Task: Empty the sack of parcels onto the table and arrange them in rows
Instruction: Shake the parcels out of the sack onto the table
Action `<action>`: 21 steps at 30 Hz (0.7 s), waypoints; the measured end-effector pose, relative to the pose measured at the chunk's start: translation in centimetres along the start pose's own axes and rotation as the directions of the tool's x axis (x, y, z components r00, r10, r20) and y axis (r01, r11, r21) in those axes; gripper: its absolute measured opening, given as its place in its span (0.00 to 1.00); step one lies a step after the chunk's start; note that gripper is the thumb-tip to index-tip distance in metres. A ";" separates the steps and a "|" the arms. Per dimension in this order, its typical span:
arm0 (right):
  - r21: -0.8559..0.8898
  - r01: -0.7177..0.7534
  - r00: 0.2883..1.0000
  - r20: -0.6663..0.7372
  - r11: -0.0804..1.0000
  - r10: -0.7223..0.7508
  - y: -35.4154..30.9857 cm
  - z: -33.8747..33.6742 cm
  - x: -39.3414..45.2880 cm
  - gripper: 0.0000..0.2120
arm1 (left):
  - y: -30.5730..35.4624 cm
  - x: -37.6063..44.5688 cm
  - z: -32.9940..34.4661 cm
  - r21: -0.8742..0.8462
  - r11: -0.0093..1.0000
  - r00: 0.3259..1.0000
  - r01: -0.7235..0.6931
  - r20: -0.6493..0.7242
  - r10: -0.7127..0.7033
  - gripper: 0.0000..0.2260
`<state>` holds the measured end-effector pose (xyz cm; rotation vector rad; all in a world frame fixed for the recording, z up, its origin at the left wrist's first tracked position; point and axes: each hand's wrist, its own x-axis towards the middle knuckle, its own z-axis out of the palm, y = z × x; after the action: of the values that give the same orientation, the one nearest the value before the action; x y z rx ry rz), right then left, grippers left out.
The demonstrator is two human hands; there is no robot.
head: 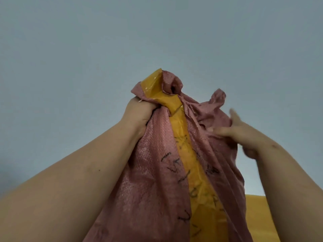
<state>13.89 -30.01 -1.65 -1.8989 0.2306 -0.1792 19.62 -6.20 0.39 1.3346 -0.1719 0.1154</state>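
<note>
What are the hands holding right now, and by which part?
The left hand grips the pink woven sack by a bunched top corner beside the yellow tape. The blurred right hand touches its other side; grip unclear.

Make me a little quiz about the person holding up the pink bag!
1. True or false: the left hand is clenched around a bunched top corner of the pink sack.
2. What colour is the tape strip running down the sack? A) blue B) yellow-orange C) green
3. Fill in: the right hand rests on the sack with its fingers ____, not clenched.

Key:
1. True
2. B
3. spread open (it is blurred, so a firm grip cannot be confirmed)
</note>
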 end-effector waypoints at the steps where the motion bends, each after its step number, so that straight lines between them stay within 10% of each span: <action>1: 0.123 -0.057 0.993 0.114 0.991 0.043 0.5 0.6 0.1 0.52 | -0.1 -0.2 0.4 0.040 0.999 0.999 -0.036 -0.009 0.036 0.06; 6: 0.001 0.156 0.976 -0.154 0.988 -0.154 -2.0 2.9 1.0 0.12 | 1.1 -0.6 2.7 0.198 0.949 0.968 -0.246 0.011 0.249 0.07; 13: 0.118 0.553 0.662 -0.663 0.825 -0.349 -9.4 1.1 0.9 0.15 | 7.0 0.4 4.8 0.325 0.737 0.788 -0.593 0.042 0.615 0.06; 21: 0.069 0.702 0.516 -0.736 0.709 -0.439 -13.0 1.1 0.7 0.13 | 8.2 2.3 4.5 0.372 0.613 0.641 -0.697 -0.060 0.765 0.09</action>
<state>15.76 -24.97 10.22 -1.3837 0.0118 -1.3280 20.10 -8.75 9.65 1.4857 -0.5416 1.0419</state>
